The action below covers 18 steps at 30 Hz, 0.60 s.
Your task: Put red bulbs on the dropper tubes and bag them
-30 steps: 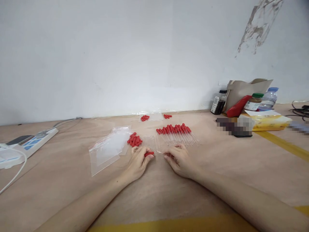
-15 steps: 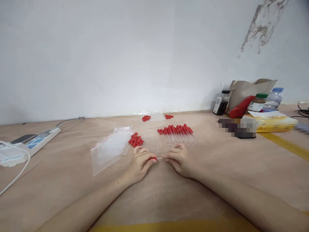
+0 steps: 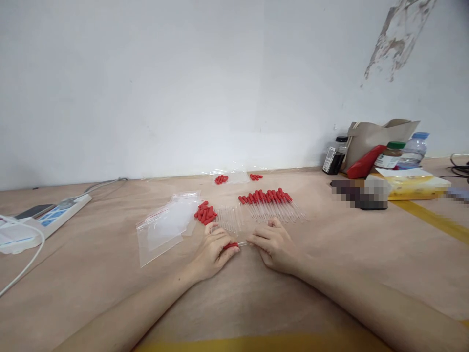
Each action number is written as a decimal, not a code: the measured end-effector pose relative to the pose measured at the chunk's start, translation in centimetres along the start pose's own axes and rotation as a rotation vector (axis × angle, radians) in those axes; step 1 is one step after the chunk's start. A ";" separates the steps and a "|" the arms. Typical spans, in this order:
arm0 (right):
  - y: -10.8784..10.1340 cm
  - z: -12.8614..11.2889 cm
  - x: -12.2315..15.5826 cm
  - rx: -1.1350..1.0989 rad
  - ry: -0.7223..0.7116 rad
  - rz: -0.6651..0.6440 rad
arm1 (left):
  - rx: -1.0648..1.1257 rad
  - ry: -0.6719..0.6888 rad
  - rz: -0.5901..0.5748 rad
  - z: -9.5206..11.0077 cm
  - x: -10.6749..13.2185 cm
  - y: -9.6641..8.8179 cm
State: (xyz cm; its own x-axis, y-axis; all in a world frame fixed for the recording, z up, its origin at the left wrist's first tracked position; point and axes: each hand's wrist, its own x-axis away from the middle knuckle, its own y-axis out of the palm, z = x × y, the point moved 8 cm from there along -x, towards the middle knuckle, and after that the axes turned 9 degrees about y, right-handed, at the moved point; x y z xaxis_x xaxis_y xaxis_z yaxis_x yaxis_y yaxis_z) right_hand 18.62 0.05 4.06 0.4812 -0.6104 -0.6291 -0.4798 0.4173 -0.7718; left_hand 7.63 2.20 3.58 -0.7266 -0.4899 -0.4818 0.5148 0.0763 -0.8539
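Observation:
My left hand (image 3: 217,252) is closed on a red rubber bulb (image 3: 230,245), pinched between thumb and fingers. A clear glass tube (image 3: 242,243) runs from the bulb's end to my right hand (image 3: 273,244), whose fingertips are closed on its other end. Beyond my left hand lies a pile of loose red bulbs (image 3: 205,213). Beside that pile, bare glass tubes (image 3: 229,218) lie in a row. Farther right, several droppers with red bulbs on glass tubes (image 3: 269,200) are laid side by side, bulbs toward the wall.
Clear zip bags (image 3: 164,225) lie on the left, with a power strip (image 3: 66,217) farther out. By the wall sit small bags with red bulbs (image 3: 221,179). At right stand a dark bottle (image 3: 334,156), a grey bag (image 3: 377,137), a green-capped jar (image 3: 390,156) and a yellow pack (image 3: 417,186).
Both hands have shifted very slightly downward. More of the glass tube shows between them, and the bulb and tube now tilt a little.

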 end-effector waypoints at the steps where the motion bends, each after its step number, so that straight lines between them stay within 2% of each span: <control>1: 0.1 -0.1 0.0 -0.014 0.012 0.002 | -0.011 0.001 -0.004 0.1 0.0 0.0; 6: 0.7 0.0 -0.1 -0.090 0.079 0.004 | -0.052 0.008 0.004 0.1 0.0 0.0; 10: 1.4 0.1 -0.1 -0.122 0.104 -0.025 | -0.078 0.068 -0.019 0.3 -0.1 0.2; 14: 0.9 -0.3 -0.3 -0.099 0.133 -0.027 | -0.138 0.085 0.011 0.6 -0.2 -0.4; 18: 0.0 -0.8 -0.7 0.017 0.147 -0.063 | -0.188 0.098 0.055 0.4 0.0 -1.2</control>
State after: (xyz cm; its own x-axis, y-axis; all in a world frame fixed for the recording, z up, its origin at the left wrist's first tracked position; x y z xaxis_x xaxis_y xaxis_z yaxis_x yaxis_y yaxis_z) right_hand 17.73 -0.06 4.53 0.3969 -0.7274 -0.5598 -0.4388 0.3854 -0.8118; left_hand 7.22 1.77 4.69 -0.7453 -0.3940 -0.5378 0.4679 0.2654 -0.8430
